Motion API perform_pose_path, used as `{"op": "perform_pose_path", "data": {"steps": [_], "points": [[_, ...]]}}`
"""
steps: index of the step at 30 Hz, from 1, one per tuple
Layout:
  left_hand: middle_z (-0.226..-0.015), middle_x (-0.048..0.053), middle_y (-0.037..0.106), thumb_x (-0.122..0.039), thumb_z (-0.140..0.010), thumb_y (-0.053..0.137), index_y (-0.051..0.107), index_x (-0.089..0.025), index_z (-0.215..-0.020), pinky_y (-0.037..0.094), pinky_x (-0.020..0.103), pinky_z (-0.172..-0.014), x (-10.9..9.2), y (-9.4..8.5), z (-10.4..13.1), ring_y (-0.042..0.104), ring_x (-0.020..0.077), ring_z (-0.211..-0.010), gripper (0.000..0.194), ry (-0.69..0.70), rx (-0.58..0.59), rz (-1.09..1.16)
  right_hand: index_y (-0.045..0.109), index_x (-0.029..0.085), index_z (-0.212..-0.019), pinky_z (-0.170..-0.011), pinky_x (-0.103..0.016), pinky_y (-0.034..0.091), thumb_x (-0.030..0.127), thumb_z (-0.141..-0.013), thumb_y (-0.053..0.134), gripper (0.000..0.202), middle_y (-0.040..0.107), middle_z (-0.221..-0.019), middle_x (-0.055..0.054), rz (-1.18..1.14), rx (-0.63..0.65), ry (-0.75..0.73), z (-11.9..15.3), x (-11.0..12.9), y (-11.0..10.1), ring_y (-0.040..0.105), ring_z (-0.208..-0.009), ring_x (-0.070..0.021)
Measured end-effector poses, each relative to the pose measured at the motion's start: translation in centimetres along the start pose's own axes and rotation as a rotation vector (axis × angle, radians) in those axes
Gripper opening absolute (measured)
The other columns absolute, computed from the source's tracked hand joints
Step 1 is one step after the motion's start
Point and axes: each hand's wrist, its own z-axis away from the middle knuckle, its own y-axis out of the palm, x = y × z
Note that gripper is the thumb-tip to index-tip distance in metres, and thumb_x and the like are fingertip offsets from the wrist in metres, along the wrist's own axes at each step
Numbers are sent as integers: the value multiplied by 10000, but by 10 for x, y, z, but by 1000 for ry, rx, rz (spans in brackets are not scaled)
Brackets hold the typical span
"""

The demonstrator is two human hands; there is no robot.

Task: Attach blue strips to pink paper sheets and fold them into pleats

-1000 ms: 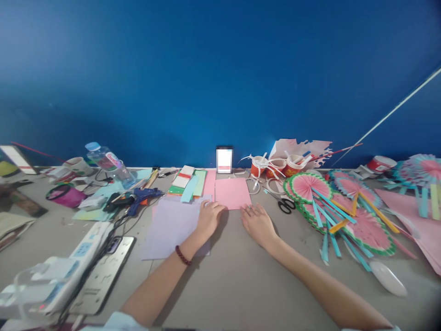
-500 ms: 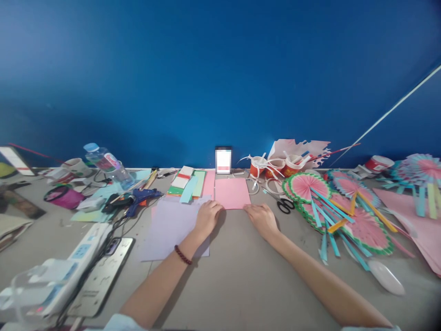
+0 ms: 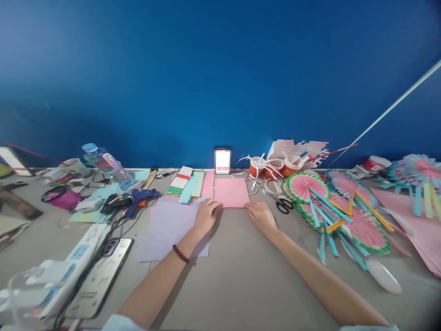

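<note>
A pink paper [image 3: 231,192] lies flat on the grey table [image 3: 241,271], with a narrow raised strip along its near edge. My left hand [image 3: 206,215] has its fingertips closed on the paper's near left corner, and its forearm crosses a lilac sheet [image 3: 168,230]. At the near right corner my right hand [image 3: 262,218] pinches the edge, fingers together. More pink paper [image 3: 207,183] lies behind the left hand, beside a stack of green sheets [image 3: 198,184].
Black-handled scissors [image 3: 284,206] and watermelon-patterned paper fans [image 3: 306,187] lie to the right, with paper cups [image 3: 257,168] behind. On the left are a glue gun [image 3: 138,200], a bottle [image 3: 108,163], a phone [image 3: 99,278] and a power strip [image 3: 74,262].
The pink paper's near edge now shows a thin raised strip between the hands. Both hands have stayed at its corners, and the whole view has shifted slightly.
</note>
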Motion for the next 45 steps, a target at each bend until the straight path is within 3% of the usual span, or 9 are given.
{"op": "perform_pose_path", "data": {"steps": [7,11,14,18,23,31,39,45], "points": [[-907,35,687,-189,-875,516,662,-213,-917,430,346,-813,-2,-1,0,591,190,-879,154,11,-91,70,645,189,-955,-761,-328,406,255,-901,498,169,703,-949,-75,-39,-40,-5,-2,2,-3,613,-879,-211],[-904,34,686,-262,-863,553,666,-222,-908,424,355,-844,-6,-4,-1,594,188,-890,128,14,-130,134,649,195,-884,-729,-325,401,261,-913,479,185,698,-868,-59,-86,-95,24,-2,1,-5,601,-810,-199],[-908,32,682,-321,-818,619,667,-233,-934,412,362,-863,-9,-6,-1,588,195,-908,153,36,-89,152,639,191,-869,-745,-333,407,262,-910,480,179,681,-851,-59,-145,-152,75,-2,-1,-5,580,-808,-204],[-889,24,682,-299,-857,571,676,-234,-915,405,351,-866,-9,-6,-1,585,177,-887,136,61,-43,202,623,193,-871,-753,-341,418,272,-910,463,182,662,-835,-62,-220,-188,119,-1,-3,-5,567,-804,-207],[-833,22,692,-329,-862,560,683,-228,-853,408,345,-830,-11,-9,-1,587,177,-842,160,68,-139,203,619,191,-864,-781,-353,423,259,-911,442,195,659,-844,-71,-256,-194,126,-1,1,-9,568,-815,-209],[-795,34,672,-363,-883,493,646,-203,-779,425,325,-810,-29,-28,-4,589,174,-806,244,13,-153,318,634,199,-844,-789,-340,460,254,-890,460,189,660,-862,-76,-438,-243,144,-14,10,-37,591,-858,-205],[-619,9,618,-434,-773,596,644,-161,-661,436,240,-578,-42,-41,-14,543,125,-597,299,-224,-134,729,671,196,-815,-704,-292,467,333,-848,526,202,673,-799,-46,-623,-26,249,-32,18,-98,603,-753,-180],[-450,-35,467,-489,-736,608,621,-156,-570,364,216,-449,-51,-48,-18,437,88,-439,372,-341,-56,787,699,190,-810,-674,-282,481,362,-775,598,203,699,-789,-36,-771,95,408,-30,14,-107,621,-738,-177]]}}
